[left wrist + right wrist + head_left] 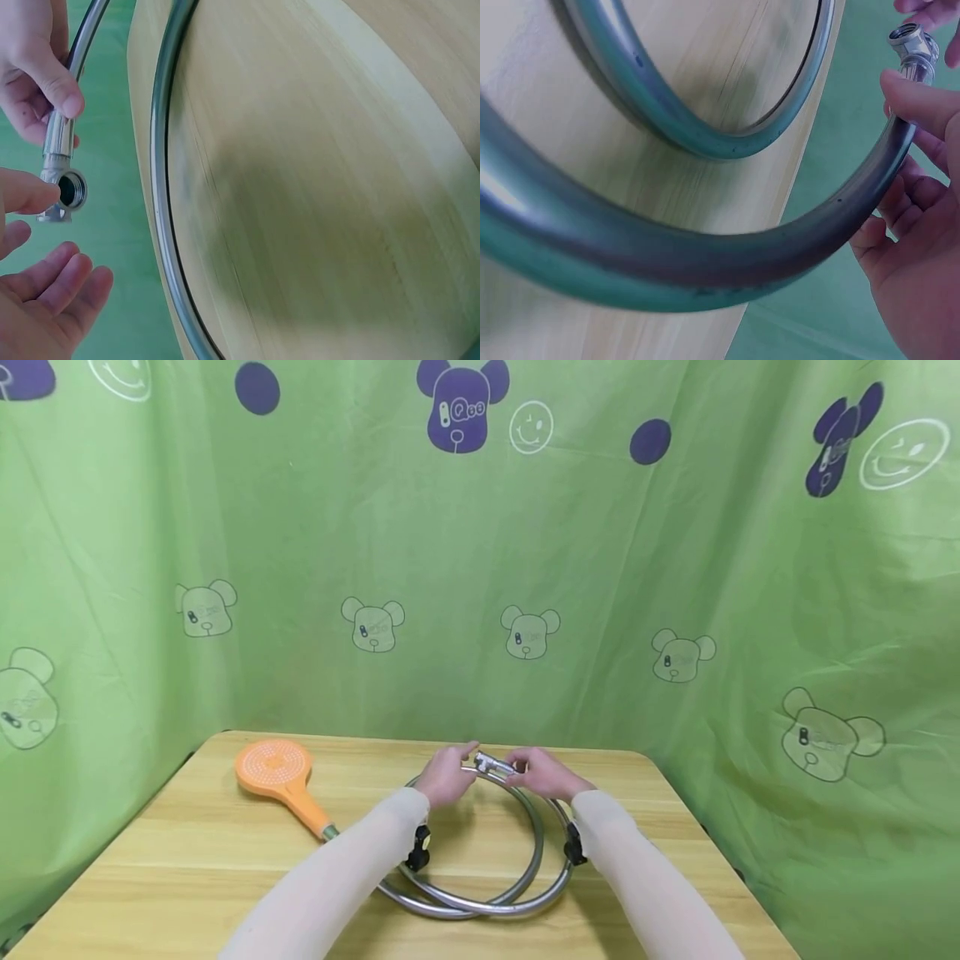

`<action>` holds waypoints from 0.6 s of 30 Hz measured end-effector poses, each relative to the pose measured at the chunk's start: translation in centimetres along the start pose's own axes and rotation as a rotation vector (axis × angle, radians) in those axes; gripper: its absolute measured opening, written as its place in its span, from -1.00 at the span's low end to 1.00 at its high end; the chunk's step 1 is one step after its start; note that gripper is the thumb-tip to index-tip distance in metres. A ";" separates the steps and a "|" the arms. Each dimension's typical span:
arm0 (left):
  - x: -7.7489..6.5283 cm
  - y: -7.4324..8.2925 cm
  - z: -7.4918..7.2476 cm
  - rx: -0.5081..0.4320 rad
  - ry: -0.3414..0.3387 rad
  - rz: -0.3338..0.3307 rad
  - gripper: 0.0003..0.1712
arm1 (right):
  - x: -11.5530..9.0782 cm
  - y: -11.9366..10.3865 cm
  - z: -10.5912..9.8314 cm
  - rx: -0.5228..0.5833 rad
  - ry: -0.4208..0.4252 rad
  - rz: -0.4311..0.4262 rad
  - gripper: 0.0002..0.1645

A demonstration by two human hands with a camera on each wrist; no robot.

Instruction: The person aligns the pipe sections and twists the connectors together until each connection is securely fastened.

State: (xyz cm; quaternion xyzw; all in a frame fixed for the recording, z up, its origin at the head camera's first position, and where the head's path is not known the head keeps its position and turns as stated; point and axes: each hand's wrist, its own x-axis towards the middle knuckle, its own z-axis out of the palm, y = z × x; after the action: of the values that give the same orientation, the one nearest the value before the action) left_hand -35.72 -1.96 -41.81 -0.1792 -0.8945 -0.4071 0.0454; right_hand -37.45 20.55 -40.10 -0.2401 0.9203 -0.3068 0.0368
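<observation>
A silver shower hose lies in loops on the wooden table, its free end raised near the far edge. That end carries a metal fitting with an open threaded mouth. My right hand pinches the hose end just behind the fitting, thumb on one side and fingers on the other. At the fitting's other side is my left hand, its fingers loosely spread, the thumb overlapping the fitting in the left wrist view. An orange shower head lies at the far left, joined to the hose.
The wooden table has rounded far corners. Green curtain with bear prints hangs behind it and on both sides. Black wrist cameras sit under both forearms, close over the hose loops.
</observation>
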 end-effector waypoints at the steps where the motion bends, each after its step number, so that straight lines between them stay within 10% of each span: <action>1: -0.1 -0.1 -0.1 0.004 0.002 0.000 -0.24 | 0.0 0.2 0.0 -0.006 0.005 0.006 -0.71; 18: -0.9 -2.3 -1.2 0.173 0.026 0.039 -0.40 | -0.4 1.7 -0.1 -0.033 0.109 0.174 -0.72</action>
State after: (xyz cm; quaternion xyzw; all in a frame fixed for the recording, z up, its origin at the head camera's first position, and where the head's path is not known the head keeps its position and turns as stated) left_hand -35.76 -4.49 -42.91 -0.1868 -0.9219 -0.3298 0.0803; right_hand -37.80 22.01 -41.04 -0.1426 0.9433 -0.2997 0.0092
